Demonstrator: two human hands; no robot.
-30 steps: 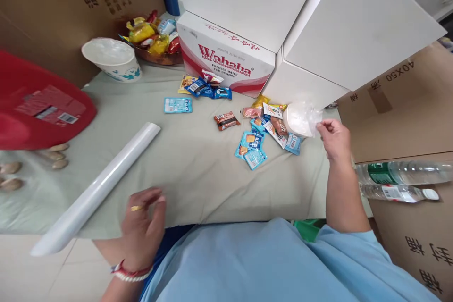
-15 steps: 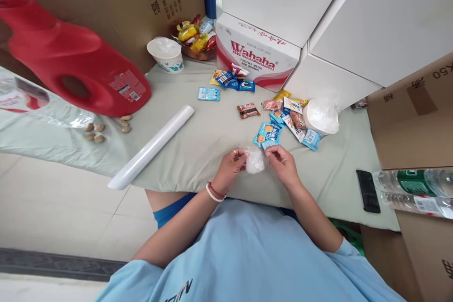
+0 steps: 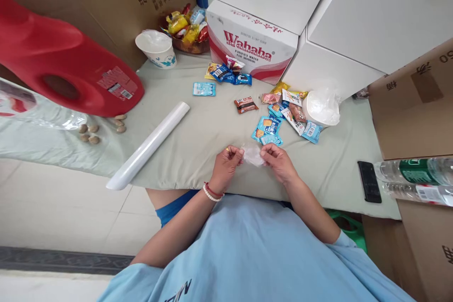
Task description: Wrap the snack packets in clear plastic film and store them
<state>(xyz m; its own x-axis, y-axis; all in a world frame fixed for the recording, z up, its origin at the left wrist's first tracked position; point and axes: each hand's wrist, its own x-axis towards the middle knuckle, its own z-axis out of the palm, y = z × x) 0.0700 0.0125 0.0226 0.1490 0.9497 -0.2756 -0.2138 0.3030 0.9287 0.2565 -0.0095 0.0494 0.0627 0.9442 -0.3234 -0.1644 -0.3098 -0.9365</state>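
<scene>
A crumpled piece of clear plastic film (image 3: 252, 155) is stretched between my two hands above the near edge of the table. My left hand (image 3: 227, 163) pinches its left side between thumb and fingers. On the opposite side, my right hand (image 3: 278, 162) grips the other edge in a pinch. Just beyond the film lie several blue snack packets (image 3: 268, 128). Further right sits a white paper bowl (image 3: 314, 108) with similar thin plastic over it, beside a pile of mixed wrapped snacks (image 3: 294, 112).
A white roll (image 3: 148, 146) lies left of my hands, near nuts (image 3: 94, 128) and a large red jug (image 3: 81, 66). At the back stand a plastic-covered paper cup (image 3: 157, 52), a snack basket (image 3: 191, 47) and a Wahaha box (image 3: 251, 40). A phone (image 3: 369, 181) and bottles (image 3: 417, 171) are right.
My right hand has moved left and taken hold of the film's right edge. The film has gone from a rounded bundle to a wider, flatter stretch. The camera view has shifted slightly.
</scene>
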